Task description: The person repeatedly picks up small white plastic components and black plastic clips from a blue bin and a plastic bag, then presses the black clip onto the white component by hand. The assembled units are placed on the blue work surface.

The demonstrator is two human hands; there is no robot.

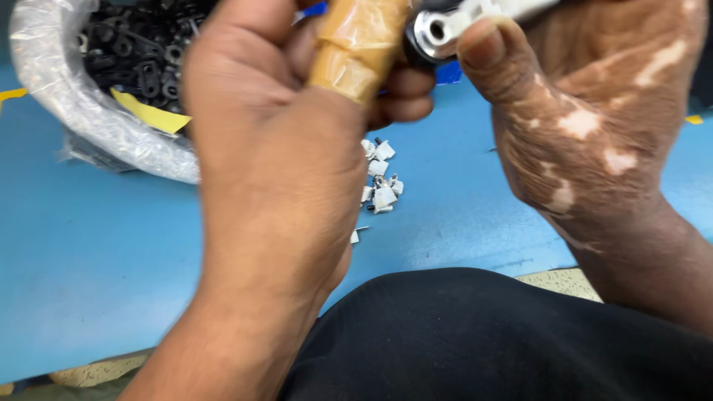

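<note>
My left hand (275,148) is closed around a tool handle wrapped in tan tape (356,44), held up close to the camera. My right hand (594,111) grips a white plastic part with a round metal ring (445,26), its thumb pressed on the part's lower edge. The taped handle's end meets the part at a black tip. Both hands hover over a blue table (111,260). The top of the tool and part is cut off by the frame's edge.
A clear plastic bag (82,111) full of several black metal pieces (141,52) sits at the back left. Several small white plastic bits (380,182) lie in a loose pile under the hands. My dark-clothed lap (483,341) fills the bottom.
</note>
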